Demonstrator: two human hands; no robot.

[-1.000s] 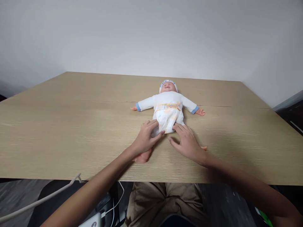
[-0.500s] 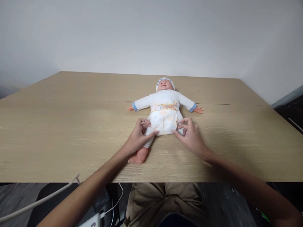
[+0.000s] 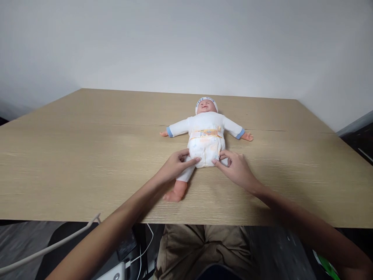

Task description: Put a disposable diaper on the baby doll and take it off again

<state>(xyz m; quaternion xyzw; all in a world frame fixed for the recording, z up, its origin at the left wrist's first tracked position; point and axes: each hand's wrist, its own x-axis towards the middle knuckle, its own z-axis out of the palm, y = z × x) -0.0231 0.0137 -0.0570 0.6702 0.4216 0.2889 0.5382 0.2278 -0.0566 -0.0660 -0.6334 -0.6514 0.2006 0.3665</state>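
Observation:
A baby doll [image 3: 206, 126] in a white suit and cap lies on its back on the wooden table [image 3: 87, 155], arms spread, wearing a white diaper [image 3: 206, 147]. My left hand [image 3: 175, 166] pinches the diaper's lower left leg edge, fingers closed on it, lying over the doll's thigh. My right hand [image 3: 237, 168] pinches the diaper's lower right leg edge and covers the doll's other leg. One bare doll foot [image 3: 174, 193] shows below my left wrist.
The table's front edge runs just below my forearms. Beneath it are my khaki-trousered lap [image 3: 204, 245], white cables [image 3: 58, 243] and a white device [image 3: 115, 273] at the lower left. A plain white wall stands behind.
Both hands have shifted slightly up and inward along the diaper's leg openings. The fingers have gone from laid out to a pinch on its edges. The doll has barely moved.

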